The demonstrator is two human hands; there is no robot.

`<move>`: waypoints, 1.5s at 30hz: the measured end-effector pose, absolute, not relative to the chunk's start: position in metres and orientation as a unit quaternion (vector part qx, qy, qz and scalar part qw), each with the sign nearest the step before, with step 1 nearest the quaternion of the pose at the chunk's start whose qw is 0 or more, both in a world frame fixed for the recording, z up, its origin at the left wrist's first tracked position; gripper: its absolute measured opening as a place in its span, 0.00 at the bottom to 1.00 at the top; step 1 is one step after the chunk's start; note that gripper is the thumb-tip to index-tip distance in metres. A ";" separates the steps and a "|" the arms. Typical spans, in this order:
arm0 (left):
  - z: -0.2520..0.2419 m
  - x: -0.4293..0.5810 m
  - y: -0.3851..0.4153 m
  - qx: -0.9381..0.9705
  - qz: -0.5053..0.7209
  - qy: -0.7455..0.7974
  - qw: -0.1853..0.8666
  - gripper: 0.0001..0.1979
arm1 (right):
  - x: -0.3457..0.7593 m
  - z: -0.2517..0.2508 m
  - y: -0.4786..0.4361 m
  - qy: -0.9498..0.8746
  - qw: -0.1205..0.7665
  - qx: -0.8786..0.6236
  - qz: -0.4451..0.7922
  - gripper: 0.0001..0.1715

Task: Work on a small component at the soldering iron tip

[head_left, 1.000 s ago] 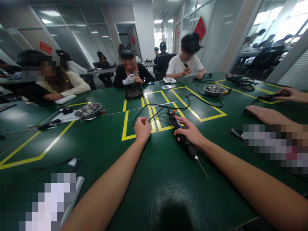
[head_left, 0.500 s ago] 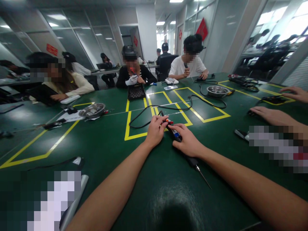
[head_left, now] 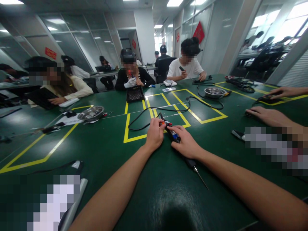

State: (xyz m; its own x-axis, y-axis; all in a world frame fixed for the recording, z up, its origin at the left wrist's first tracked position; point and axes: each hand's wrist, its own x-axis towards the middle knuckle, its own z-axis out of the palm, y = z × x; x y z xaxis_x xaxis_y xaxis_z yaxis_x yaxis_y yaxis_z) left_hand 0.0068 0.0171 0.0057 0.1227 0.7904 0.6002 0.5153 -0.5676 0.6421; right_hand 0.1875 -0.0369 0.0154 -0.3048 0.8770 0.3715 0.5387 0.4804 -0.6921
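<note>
A black soldering-iron-like tool lies slantwise on the green table, its thin metal tip pointing toward the lower right. My right hand is closed over its handle, near a blue part. At the cable end, my left hand has its fingers pressed together on the tool's end, beside small orange and red parts. Both hands' fingertips are near each other. The black cable loops away beyond my left hand.
Metal bowls stand at the left and right. Across the table is a black tray. Another person's hands rest at the right. Yellow tape marks the tabletop. Several people sit around.
The view has shifted slightly. My hands keep nearly the same hold on the tool. At the right, another person's far hand has moved left onto a black object.
</note>
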 end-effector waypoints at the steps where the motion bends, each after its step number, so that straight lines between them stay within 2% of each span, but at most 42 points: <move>1: 0.004 0.007 0.018 0.719 0.504 0.453 0.152 0.08 | 0.187 0.015 -0.037 -0.772 0.376 -0.459 0.229 0.42; 7: -0.006 0.008 0.022 0.658 0.532 0.460 0.268 0.13 | 0.189 0.012 -0.033 -0.763 0.394 -0.452 0.241 0.43; 11: -0.007 0.011 0.025 0.605 0.542 0.442 0.381 0.16 | 0.192 0.012 -0.031 -0.760 0.403 -0.444 0.250 0.43; 18: -0.007 0.015 0.031 0.444 0.552 0.375 0.598 0.16 | 0.193 0.016 -0.033 -0.766 0.414 -0.425 0.245 0.42; 21: -0.006 0.016 0.029 0.442 0.535 0.351 0.629 0.14 | 0.194 0.015 -0.033 -0.764 0.416 -0.427 0.247 0.42; 25: -0.006 0.017 0.028 0.467 0.537 0.359 0.603 0.15 | 0.192 0.014 -0.034 -0.747 0.431 -0.423 0.278 0.42; 29: -0.009 0.015 0.032 0.495 0.546 0.382 0.558 0.20 | 0.186 0.021 -0.036 -0.620 0.431 -0.435 0.489 0.44; 32: -0.011 0.008 0.037 0.543 0.552 0.429 0.465 0.20 | 0.190 0.028 -0.027 -0.475 0.491 -0.403 0.609 0.43; 36: -0.011 -0.004 0.040 0.606 0.532 0.493 0.327 0.15 | 0.217 0.032 0.002 -0.276 0.553 -0.358 0.700 0.39; 40: -0.006 -0.007 0.038 0.630 0.496 0.528 0.281 0.15 | 0.242 0.023 0.024 -0.112 0.572 -0.310 0.751 0.32; 45: 0.000 -0.002 0.031 0.674 0.463 0.530 0.222 0.13 | 0.240 0.014 0.029 -0.155 0.576 -0.324 0.734 0.33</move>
